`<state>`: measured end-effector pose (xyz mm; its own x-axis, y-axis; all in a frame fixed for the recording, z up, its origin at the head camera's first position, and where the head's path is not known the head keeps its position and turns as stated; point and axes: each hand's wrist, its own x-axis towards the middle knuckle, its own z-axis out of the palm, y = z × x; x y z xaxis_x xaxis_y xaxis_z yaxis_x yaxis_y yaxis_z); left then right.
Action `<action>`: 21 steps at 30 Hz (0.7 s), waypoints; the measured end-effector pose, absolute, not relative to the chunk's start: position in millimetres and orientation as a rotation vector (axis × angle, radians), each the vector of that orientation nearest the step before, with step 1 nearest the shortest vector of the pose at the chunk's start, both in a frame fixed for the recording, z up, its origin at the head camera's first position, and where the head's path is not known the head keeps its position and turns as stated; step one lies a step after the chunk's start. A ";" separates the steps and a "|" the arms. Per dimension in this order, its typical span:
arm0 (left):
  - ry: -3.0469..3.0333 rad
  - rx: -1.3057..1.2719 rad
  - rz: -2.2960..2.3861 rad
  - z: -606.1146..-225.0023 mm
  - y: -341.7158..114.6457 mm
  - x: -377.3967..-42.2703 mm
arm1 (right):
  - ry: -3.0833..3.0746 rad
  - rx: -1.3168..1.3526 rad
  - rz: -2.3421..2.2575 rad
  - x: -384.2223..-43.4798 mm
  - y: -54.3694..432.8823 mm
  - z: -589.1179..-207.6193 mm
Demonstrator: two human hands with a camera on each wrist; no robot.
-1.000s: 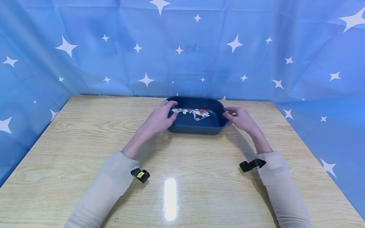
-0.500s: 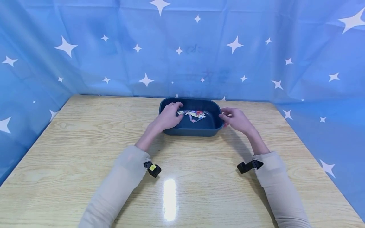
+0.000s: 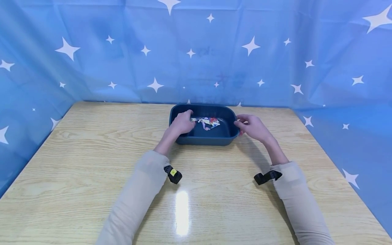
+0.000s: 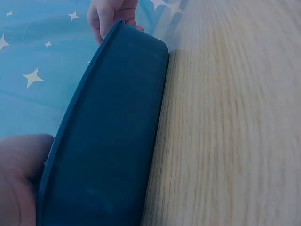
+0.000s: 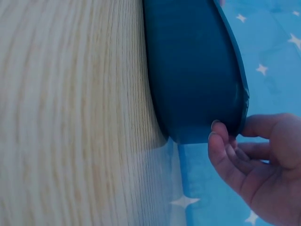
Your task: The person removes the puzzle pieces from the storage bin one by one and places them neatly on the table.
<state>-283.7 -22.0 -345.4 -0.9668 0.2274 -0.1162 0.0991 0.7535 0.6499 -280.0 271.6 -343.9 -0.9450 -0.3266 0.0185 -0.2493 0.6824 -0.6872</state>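
Observation:
A dark blue plastic storage bin (image 3: 205,141) sits toward the far side of the table. On its floor lies a flat, colourful printed piece (image 3: 211,121) with an irregular outline. My left hand (image 3: 183,123) reaches over the bin's left end, thumb and fingers down by the printed piece's left end, which it hides. I cannot tell if those fingers grip it. My right hand (image 3: 252,128) holds the bin's right end; in the right wrist view, its thumb is at the rim and its curled fingers (image 5: 220,153) lie against the outer wall.
The wood-grain table (image 3: 92,153) extends on all sides of the bin, with a bright light reflection in front. A blue curtain (image 3: 122,61) with white stars hangs right behind the far edge and along both sides.
The bin has shifted a little left along with my right hand. My left hand has moved right and farther into the bin, covering the printed piece's left end.

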 end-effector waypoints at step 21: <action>2.809 0.281 1.144 -352.1 -22.7 -294.1 | 2.765 -0.485 -1.144 -280.8 272.4 -344.8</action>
